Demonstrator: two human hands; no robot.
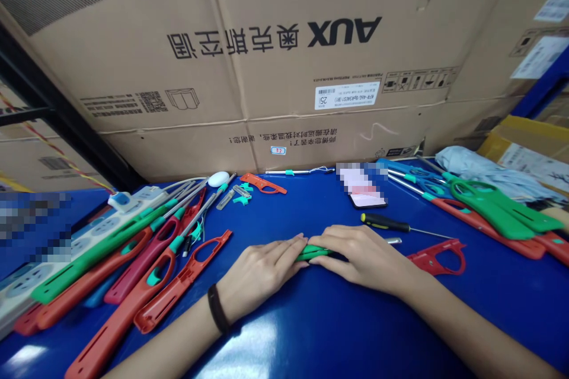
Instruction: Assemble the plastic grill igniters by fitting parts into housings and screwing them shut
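Note:
My left hand point(267, 266), with a dark band on its wrist, is closed around one end of a green lighter casing point(313, 252). The fingers of my right hand point(367, 257) pinch the other end, close to the left fingertips. Most of the casing is hidden inside both hands. Just beyond my right hand a short silver metal end point(393, 241) shows; I cannot tell whether it belongs to the green piece. A red lighter casing half point(438, 257) lies right of that hand. Behind it rests a screwdriver point(386, 222) with a black and yellow handle.
Long-nosed lighters point(128, 308) in red and green lie at left beside a white power strip point(95, 234). Further casings point(502, 210) are piled at right. Small clear and teal parts point(235, 194), an orange casing half point(264, 184) and a phone point(367, 189) sit before the cardboard point(267, 100).

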